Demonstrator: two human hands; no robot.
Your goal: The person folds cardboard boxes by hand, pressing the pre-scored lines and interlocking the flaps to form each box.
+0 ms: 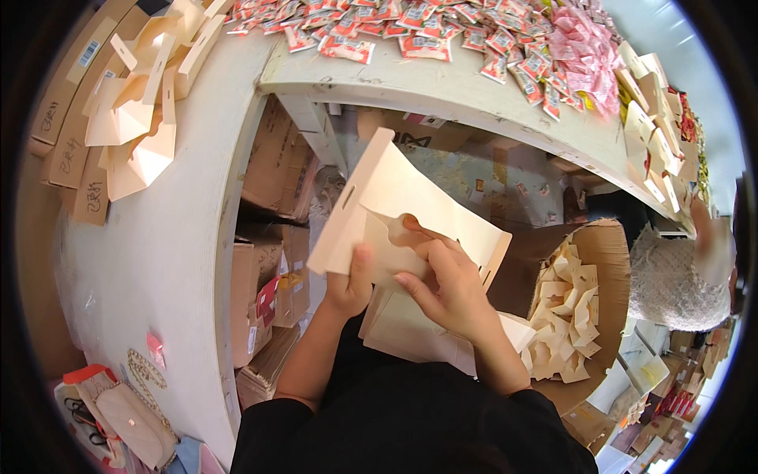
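Observation:
Both hands hold a partly folded cream paperboard box [438, 189] above the lap. My left hand [353, 278] grips its lower left side, with the thumb on the near panel and the fingers hidden behind. My right hand [453, 281] is at the cut-out opening in the middle, its fingers pinching the edge of the inner panel. Under the hands, a stack of flat cream paperboard sheets [408, 329] lies against the black shirt. To the right, a large open corrugated carton [610, 266] contains many folded cream pieces [565, 320].
Small red-and-white packets [346, 48] and crumpled pink plastic [586, 59] cover the far table [355, 77]. Folded boxes [142, 157] and long cartons [65, 160] lie on the left table [177, 237], with a handbag [133, 420] at its near end. Another person [678, 278] is at the right.

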